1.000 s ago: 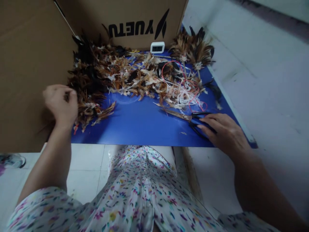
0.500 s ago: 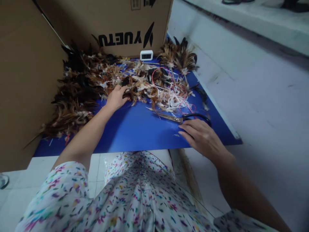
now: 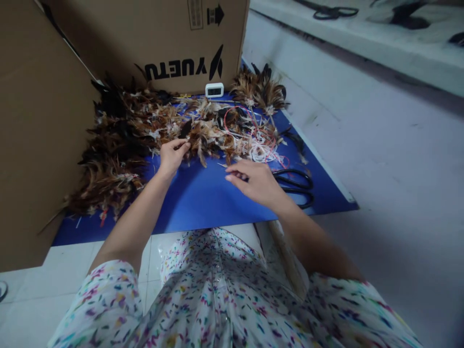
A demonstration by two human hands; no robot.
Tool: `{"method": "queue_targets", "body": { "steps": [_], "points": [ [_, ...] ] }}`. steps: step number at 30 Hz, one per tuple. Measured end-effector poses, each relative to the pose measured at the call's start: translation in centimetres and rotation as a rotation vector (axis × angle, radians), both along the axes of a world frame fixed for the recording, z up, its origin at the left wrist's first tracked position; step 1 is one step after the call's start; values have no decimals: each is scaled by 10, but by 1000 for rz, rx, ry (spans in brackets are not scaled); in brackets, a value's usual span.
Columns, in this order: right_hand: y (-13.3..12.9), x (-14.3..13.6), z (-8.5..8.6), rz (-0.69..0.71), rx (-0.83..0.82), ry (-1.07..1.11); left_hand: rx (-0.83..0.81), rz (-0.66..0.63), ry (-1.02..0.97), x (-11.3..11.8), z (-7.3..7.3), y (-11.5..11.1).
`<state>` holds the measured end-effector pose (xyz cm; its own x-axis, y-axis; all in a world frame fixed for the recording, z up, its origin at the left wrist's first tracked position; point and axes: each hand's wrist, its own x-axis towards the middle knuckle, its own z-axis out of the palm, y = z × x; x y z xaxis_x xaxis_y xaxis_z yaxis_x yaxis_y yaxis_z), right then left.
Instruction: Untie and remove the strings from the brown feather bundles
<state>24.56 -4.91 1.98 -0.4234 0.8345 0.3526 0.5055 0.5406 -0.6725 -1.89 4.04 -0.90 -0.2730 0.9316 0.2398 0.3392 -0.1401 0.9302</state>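
My left hand (image 3: 171, 157) is at the front edge of the feather pile (image 3: 155, 118), its thumb and forefinger pinched on what looks like a brown feather, mostly hidden by the fingers. Black-handled scissors (image 3: 307, 187) lie on the blue tabletop (image 3: 203, 193), blades pointing left. Above those blades is my right hand (image 3: 255, 181), fingers loosely bent and thumb a little apart from them, with no held thing showing. It covers most of the blades; a thin tip pokes out to its left.
A tangle of white string (image 3: 263, 150) and red cord (image 3: 225, 116) lies behind the scissors. Bundled feathers (image 3: 259, 89) stand at the back right. A small white digital clock (image 3: 214, 90) sits before the cardboard box (image 3: 163, 43). A wall (image 3: 348, 125) borders the right.
My right hand has moved left from the scissors' handles to over their blades, uncovering both handle loops. My left hand's fingers have come together in a pinch. The view has shifted slightly.
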Motion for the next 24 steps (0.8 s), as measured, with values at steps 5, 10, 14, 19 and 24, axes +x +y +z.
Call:
{"method": "queue_targets", "body": {
  "steps": [5, 10, 14, 19, 24],
  "points": [
    [43, -51, 2, -133, -514, 418, 223, -9, 213, 2, -3, -15],
    [64, -86, 3, -150, -770, 596, 360, -139, 395, 5, -9, -23],
    [69, -95, -6, -168, -768, 720, 481, -191, 511, 8, -17, -23],
    [73, -92, -21, -187, -689, 752, 402, -219, 475, 14, -16, -26],
    [77, -91, -33, -110, -530, 684, 335, -198, 422, 18, -13, -29]
  ]
}}
